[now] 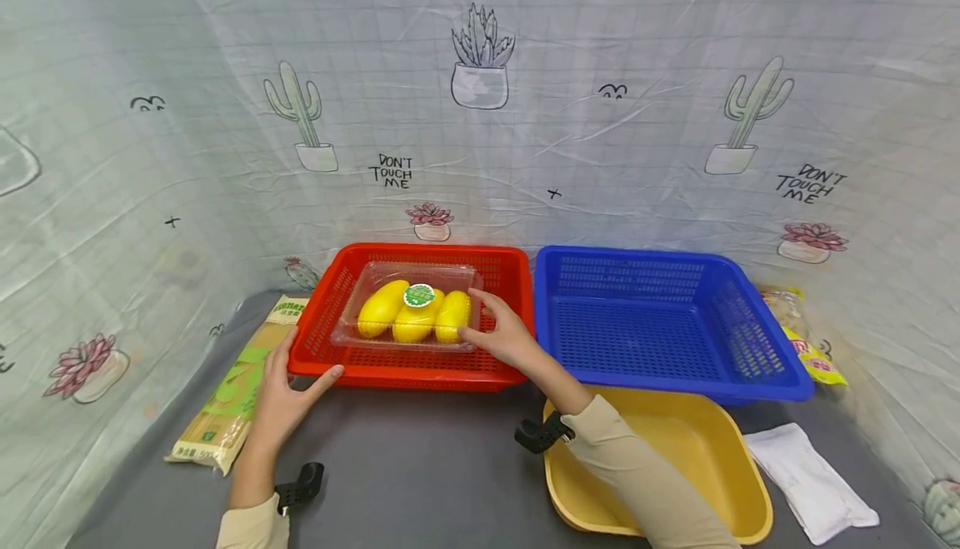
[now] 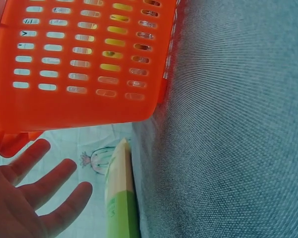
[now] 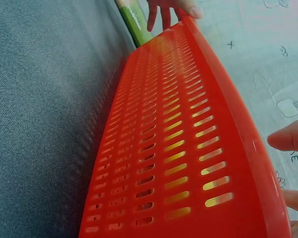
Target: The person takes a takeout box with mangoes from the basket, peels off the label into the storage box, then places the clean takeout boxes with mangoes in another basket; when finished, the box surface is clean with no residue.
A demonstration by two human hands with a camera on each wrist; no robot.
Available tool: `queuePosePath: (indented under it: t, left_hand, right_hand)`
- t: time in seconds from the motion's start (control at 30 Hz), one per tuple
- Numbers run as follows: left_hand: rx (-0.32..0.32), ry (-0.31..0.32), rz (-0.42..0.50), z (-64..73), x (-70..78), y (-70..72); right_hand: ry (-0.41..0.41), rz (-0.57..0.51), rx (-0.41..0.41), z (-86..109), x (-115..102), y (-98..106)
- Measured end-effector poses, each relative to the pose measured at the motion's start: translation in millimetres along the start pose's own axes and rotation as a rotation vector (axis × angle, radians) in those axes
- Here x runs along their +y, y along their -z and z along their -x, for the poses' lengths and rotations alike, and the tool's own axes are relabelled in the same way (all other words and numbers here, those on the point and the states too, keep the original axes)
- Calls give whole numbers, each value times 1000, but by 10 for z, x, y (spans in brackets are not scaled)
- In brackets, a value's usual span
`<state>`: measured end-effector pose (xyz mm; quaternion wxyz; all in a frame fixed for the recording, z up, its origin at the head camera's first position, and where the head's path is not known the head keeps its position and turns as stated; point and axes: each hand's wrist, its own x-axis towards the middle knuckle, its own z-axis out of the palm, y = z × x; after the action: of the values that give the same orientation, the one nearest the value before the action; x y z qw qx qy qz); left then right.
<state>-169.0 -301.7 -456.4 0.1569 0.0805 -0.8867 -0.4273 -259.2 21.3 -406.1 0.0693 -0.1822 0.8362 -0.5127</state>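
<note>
A clear plastic box (image 1: 360, 328) holding three yellow mangoes (image 1: 415, 321), with a round green sticker on its lid, sits inside the red basket (image 1: 420, 378). My right hand (image 1: 508, 334) is at the box's right end, thumb and fingers spread; whether they touch the box cannot be told. At the basket's front left corner is my left hand (image 1: 283, 395), its thumb by the front rim and its fingers along the left side. Those fingers (image 2: 52, 181) look extended and apart in the left wrist view. The basket's wall hides the box's lower part in both wrist views.
A blue basket (image 1: 637, 382) stands right of the red one, with a yellow tub (image 1: 678, 441) before it. A noodle-like packet (image 1: 232, 391) lies at left. On the right are a white folded cloth (image 1: 813, 482) and a yellow snack bag (image 1: 813, 357). Patterned curtain surrounds the table.
</note>
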Motion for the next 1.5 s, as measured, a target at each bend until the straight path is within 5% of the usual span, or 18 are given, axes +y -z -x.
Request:
queuePosePath:
  t: [0.43,1.5]
  left_hand:
    - [0,10,0,16,-9,-4]
    - [2,1,-17,35,-16,7]
  right_hand:
    - [-144,-71,-59,-138,26,-87]
    - [-325,-183,-143,-250,33,-110]
